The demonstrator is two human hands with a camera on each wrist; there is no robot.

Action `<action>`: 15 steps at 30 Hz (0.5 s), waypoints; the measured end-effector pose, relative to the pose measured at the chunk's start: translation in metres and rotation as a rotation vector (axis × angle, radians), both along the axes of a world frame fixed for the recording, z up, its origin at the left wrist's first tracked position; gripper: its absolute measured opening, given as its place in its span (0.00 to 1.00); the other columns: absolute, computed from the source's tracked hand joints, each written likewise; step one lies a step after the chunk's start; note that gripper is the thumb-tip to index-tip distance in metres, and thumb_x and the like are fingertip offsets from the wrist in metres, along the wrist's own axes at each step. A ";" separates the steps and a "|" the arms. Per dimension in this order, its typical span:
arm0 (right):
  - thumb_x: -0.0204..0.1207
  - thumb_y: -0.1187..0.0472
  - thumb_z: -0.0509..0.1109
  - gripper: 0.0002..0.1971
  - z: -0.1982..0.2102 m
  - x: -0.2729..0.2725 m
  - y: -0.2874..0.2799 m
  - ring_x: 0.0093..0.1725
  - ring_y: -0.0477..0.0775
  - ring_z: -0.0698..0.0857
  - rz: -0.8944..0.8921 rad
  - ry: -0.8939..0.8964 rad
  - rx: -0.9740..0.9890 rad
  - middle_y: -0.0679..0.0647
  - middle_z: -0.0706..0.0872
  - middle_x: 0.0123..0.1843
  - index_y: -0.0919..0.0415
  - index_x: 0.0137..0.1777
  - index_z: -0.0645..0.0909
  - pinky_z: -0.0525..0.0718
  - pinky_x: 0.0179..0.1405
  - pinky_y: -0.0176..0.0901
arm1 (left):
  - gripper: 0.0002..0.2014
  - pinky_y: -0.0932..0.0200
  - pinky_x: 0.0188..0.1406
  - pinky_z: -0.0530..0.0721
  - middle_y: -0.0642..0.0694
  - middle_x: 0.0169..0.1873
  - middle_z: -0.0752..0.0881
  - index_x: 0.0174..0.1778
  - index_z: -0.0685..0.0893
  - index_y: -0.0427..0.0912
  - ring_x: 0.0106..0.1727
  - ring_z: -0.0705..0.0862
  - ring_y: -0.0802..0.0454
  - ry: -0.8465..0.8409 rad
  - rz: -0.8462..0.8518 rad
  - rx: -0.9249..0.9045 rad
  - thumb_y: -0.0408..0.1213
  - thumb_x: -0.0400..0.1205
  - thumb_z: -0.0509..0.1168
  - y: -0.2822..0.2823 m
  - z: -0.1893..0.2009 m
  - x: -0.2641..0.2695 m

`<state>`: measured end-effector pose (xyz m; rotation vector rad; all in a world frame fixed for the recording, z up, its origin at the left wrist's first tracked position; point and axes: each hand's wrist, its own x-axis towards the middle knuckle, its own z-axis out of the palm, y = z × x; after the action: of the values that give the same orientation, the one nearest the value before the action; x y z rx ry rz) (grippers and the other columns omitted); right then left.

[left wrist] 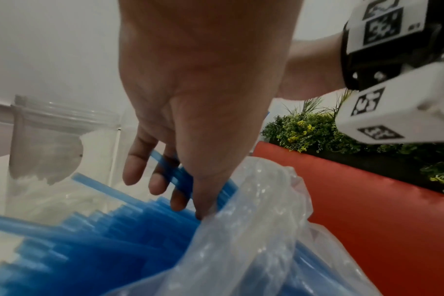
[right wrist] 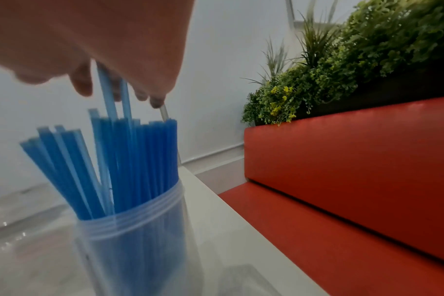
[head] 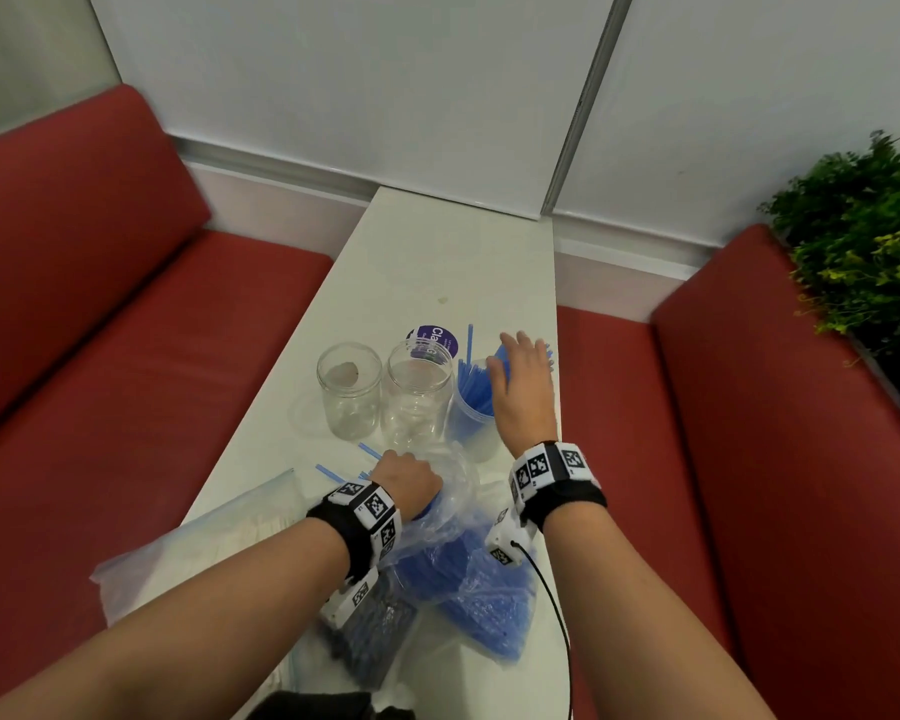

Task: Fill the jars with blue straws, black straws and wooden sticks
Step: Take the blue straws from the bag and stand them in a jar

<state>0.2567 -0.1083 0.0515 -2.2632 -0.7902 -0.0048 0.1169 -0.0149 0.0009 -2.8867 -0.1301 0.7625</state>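
Three clear jars stand in a row on the white table [head: 437,252]. The left jar [head: 349,392] and the middle jar [head: 419,394] are empty. The right jar [head: 476,413] [right wrist: 132,230] holds several upright blue straws [right wrist: 139,156]. My right hand [head: 523,376] [right wrist: 119,86] hovers over that jar with its fingers spread, and two taller straws rise between the fingers. My left hand [head: 409,480] [left wrist: 180,180] reaches into a clear bag of blue straws [head: 463,563] [left wrist: 254,230] and grips a few of them. A bag of black straws [head: 375,631] and a bag of wooden sticks [head: 219,543] lie near me.
Loose blue straws [head: 333,472] lie in front of the jars. A purple round lid [head: 434,339] lies behind the middle jar. Red benches [head: 126,356] flank the narrow table on both sides, and green plants [head: 863,236] stand behind the right bench.
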 end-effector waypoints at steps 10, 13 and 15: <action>0.92 0.46 0.51 0.31 -0.014 -0.007 -0.009 0.90 0.59 0.35 0.101 0.019 -0.370 0.54 0.45 0.92 0.53 0.91 0.49 0.34 0.87 0.62 | 0.16 0.48 0.62 0.80 0.45 0.68 0.83 0.73 0.80 0.43 0.67 0.83 0.42 0.154 0.078 -0.047 0.35 0.88 0.60 -0.002 0.030 0.006; 0.91 0.58 0.56 0.27 -0.007 -0.017 -0.016 0.91 0.60 0.42 0.071 -0.054 -0.089 0.57 0.55 0.91 0.54 0.89 0.59 0.40 0.89 0.60 | 0.18 0.48 0.60 0.81 0.44 0.68 0.82 0.73 0.80 0.43 0.67 0.83 0.42 0.139 0.092 -0.079 0.33 0.87 0.62 0.000 0.035 0.007; 0.84 0.70 0.57 0.25 -0.004 -0.031 -0.021 0.89 0.58 0.55 0.077 -0.068 0.144 0.59 0.71 0.85 0.57 0.80 0.74 0.52 0.89 0.52 | 0.17 0.49 0.59 0.82 0.40 0.66 0.83 0.70 0.81 0.38 0.65 0.84 0.40 0.112 0.122 -0.128 0.32 0.84 0.66 0.004 0.041 0.005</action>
<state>0.2258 -0.1292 0.0472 -2.1053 -0.8847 -0.1000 0.1215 -0.0110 0.0419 -2.9687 -0.2556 0.9864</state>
